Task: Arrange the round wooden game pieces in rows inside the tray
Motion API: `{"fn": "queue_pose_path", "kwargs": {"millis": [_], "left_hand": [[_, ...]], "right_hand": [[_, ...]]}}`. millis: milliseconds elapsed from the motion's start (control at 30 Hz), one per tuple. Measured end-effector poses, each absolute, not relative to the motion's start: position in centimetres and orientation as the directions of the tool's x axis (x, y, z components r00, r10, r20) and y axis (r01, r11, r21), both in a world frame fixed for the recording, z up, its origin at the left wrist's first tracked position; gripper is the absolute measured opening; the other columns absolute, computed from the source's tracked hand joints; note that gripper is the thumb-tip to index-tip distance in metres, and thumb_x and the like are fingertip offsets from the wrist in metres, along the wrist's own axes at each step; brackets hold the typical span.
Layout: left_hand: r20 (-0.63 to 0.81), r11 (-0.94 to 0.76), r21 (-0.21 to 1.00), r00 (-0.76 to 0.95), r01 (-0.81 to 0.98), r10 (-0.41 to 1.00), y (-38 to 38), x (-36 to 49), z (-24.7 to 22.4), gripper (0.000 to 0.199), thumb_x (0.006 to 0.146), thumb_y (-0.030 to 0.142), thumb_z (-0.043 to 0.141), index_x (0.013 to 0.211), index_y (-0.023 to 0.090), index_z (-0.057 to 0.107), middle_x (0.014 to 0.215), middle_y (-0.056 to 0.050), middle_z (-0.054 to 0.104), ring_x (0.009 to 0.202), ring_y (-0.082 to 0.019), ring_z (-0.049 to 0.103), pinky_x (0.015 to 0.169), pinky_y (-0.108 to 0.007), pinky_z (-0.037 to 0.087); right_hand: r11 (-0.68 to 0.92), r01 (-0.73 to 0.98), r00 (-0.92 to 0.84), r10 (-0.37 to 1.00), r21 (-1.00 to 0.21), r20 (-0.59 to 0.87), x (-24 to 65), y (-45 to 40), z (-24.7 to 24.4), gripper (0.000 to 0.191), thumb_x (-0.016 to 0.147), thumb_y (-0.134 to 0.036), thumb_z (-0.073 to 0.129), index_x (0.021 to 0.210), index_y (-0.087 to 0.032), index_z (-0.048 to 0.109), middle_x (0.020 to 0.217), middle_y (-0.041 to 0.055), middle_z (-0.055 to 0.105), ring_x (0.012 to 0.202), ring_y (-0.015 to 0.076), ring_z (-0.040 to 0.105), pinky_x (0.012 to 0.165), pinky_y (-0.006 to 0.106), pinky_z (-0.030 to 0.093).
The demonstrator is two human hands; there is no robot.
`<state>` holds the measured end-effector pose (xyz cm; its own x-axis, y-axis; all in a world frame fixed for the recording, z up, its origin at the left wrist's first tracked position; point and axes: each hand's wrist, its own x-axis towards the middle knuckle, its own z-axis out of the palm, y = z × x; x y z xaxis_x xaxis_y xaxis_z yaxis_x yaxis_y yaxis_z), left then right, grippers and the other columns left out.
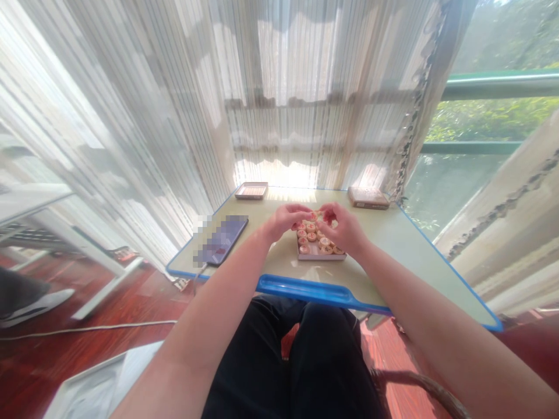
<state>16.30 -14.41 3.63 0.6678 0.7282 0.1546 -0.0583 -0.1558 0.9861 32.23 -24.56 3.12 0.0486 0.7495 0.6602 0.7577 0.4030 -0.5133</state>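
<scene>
A shallow box (321, 256) holds round wooden Chinese chess pieces (311, 237), some with red characters and some with dark ones. My left hand (288, 221) reaches over its far left side, fingers drawn together at the edge of a red-marked piece (313, 216). That piece appears to be in the fingertips. Opposite it, my right hand (339, 224) curves over the box's right side. Its thumb and forefinger are apart, with pieces visible in the gap. The pieces beneath both hands are partly hidden.
A shallow tray or lid (251, 191) lies at the table's far left, and a flat closed box (368, 197) at the far right. A dark phone (225, 241) with a cable rests on the left. The pale table (419, 262) has a blue rim; a curtain (301, 139) hangs behind.
</scene>
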Motion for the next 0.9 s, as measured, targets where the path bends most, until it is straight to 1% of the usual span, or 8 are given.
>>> {"fn": "queue_pose_path", "kwargs": {"millis": [133, 300, 467, 567, 667, 733, 800, 900], "left_hand": [[0.133, -0.155, 0.988, 0.672, -0.028, 0.729, -14.48, 15.80, 3.59, 0.035, 0.061, 0.036, 0.076, 0.087, 0.013, 0.073, 0.060, 0.002, 0.056, 0.053, -0.005, 0.041, 0.051, -0.022, 0.032], [0.115, -0.156, 0.988, 0.675, 0.000, 0.729, -14.51, 15.65, 3.36, 0.037, 0.059, 0.040, 0.077, 0.086, 0.015, 0.074, 0.064, 0.002, 0.059, 0.057, -0.007, 0.046, 0.055, -0.022, 0.036], [0.114, -0.178, 0.984, 0.683, 0.023, 0.721, -14.85, 15.65, 3.44, 0.040, 0.059, 0.041, 0.076, 0.089, 0.016, 0.074, 0.066, 0.000, 0.062, 0.060, -0.008, 0.049, 0.057, -0.023, 0.038], [0.126, -0.210, 0.977, 0.664, 0.048, 0.737, -15.04, 15.62, 3.59, 0.039, 0.062, 0.042, 0.073, 0.091, 0.016, 0.075, 0.070, -0.001, 0.065, 0.061, -0.009, 0.051, 0.058, -0.023, 0.040], [0.216, -0.296, 0.955, 0.609, 0.032, 0.763, -14.98, 15.51, 3.65, 0.033, 0.068, 0.040, 0.066, 0.089, 0.016, 0.075, 0.078, -0.003, 0.070, 0.063, -0.010, 0.053, 0.062, -0.025, 0.043], [0.292, -0.388, 0.920, 0.582, 0.045, 0.759, -14.83, 15.44, 3.57, 0.028, 0.071, 0.036, 0.063, 0.085, 0.015, 0.075, 0.080, -0.004, 0.072, 0.069, -0.012, 0.058, 0.068, -0.025, 0.046], [0.348, -0.492, 0.863, 0.573, 0.114, 0.742, -14.68, 15.45, 3.37, 0.022, 0.071, 0.030, 0.061, 0.078, 0.015, 0.076, 0.078, -0.004, 0.072, 0.076, -0.015, 0.061, 0.073, -0.026, 0.047], [0.420, -0.630, 0.744, 0.577, 0.224, 0.701, -14.59, 15.65, 2.95, 0.017, 0.070, 0.023, 0.059, 0.068, 0.015, 0.075, 0.076, -0.004, 0.071, 0.078, -0.016, 0.063, 0.075, -0.026, 0.048]], "right_hand": [[0.374, 0.815, -0.003, 0.766, -0.442, 0.643, 32.32, -24.31, 3.02, 0.020, 0.079, -0.032, 0.061, 0.093, -0.018, 0.063, 0.081, 0.0041, 0.061, 0.069, 0.0151, 0.055, 0.070, 0.030, 0.047], [0.342, 0.831, 0.006, 0.783, -0.438, 0.623, 32.21, -24.23, 2.95, 0.021, 0.079, -0.032, 0.063, 0.094, -0.019, 0.066, 0.085, 0.0054, 0.064, 0.073, 0.0166, 0.057, 0.072, 0.030, 0.048], [0.346, 0.849, -0.028, 0.786, -0.400, 0.618, 32.28, -24.60, 3.29, 0.021, 0.079, -0.031, 0.062, 0.096, -0.020, 0.067, 0.090, 0.0063, 0.067, 0.079, 0.0187, 0.059, 0.075, 0.032, 0.047], [0.329, 0.861, -0.027, 0.792, -0.389, 0.610, 32.57, -24.60, 3.48, 0.022, 0.077, -0.033, 0.064, 0.094, -0.020, 0.068, 0.087, 0.0057, 0.066, 0.079, 0.0192, 0.059, 0.075, 0.032, 0.046], [0.293, 0.871, -0.017, 0.819, -0.394, 0.573, 32.92, -24.38, 3.50, 0.024, 0.076, -0.036, 0.065, 0.092, -0.019, 0.069, 0.081, 0.0048, 0.063, 0.075, 0.0182, 0.057, 0.072, 0.031, 0.045], [0.261, 0.882, -0.023, 0.855, -0.392, 0.518, 33.03, -24.22, 3.43, 0.023, 0.076, -0.037, 0.066, 0.088, -0.018, 0.071, 0.080, 0.0048, 0.062, 0.074, 0.0181, 0.057, 0.071, 0.030, 0.045], [0.222, 0.900, -0.031, 0.891, -0.375, 0.452, 32.97, -24.12, 3.33, 0.021, 0.075, -0.035, 0.067, 0.086, -0.018, 0.073, 0.080, 0.0056, 0.062, 0.075, 0.0189, 0.058, 0.071, 0.030, 0.045], [0.187, 0.923, -0.046, 0.921, -0.337, 0.386, 32.68, -24.07, 3.16, 0.021, 0.075, -0.036, 0.068, 0.085, -0.019, 0.074, 0.083, 0.0078, 0.065, 0.077, 0.0209, 0.060, 0.072, 0.031, 0.045]]}}
